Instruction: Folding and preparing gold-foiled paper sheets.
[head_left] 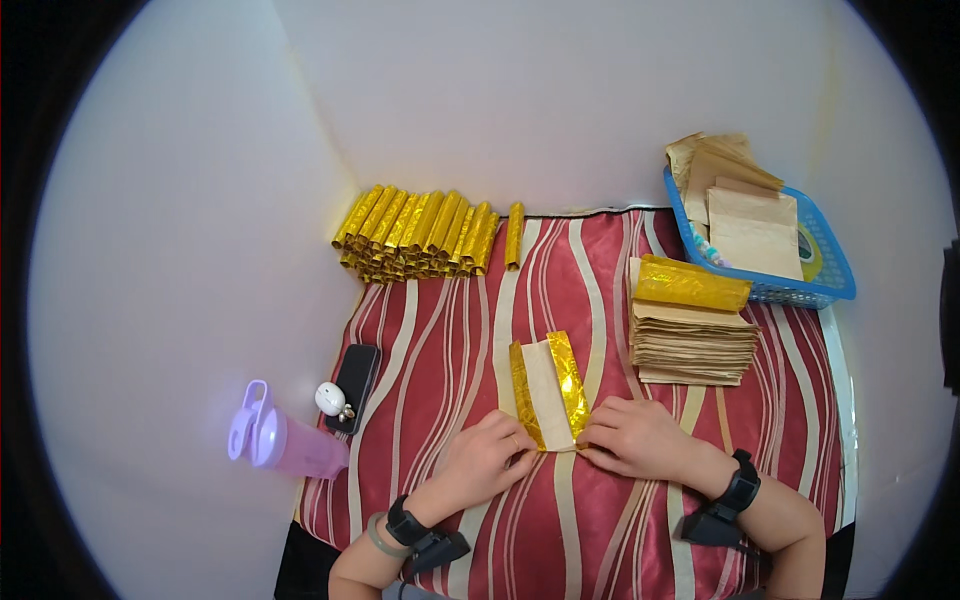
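In front of me lies a sheet of tan and gold foil paper [547,385], its two long sides folded up so that gold bands flank a plain tan strip. My left hand [490,455] pinches its near left corner with the fingertips. At the near right corner, the fingers of my right hand [632,438] are closed on the paper's edge. Beyond it, to the left, rolled gold paper tubes [420,230] are piled in layers, and a single gold tube [514,237] lies beside them. A stack of tan paper sheets [693,345] with a gold sheet on top sits at the right.
At the back right stands a blue plastic basket [835,265] holding more tan paper and a roll of tape. To the left are a dark phone [357,375], a white earbud case [329,399] and a purple bottle [290,440]. White walls border the striped red cloth [440,360].
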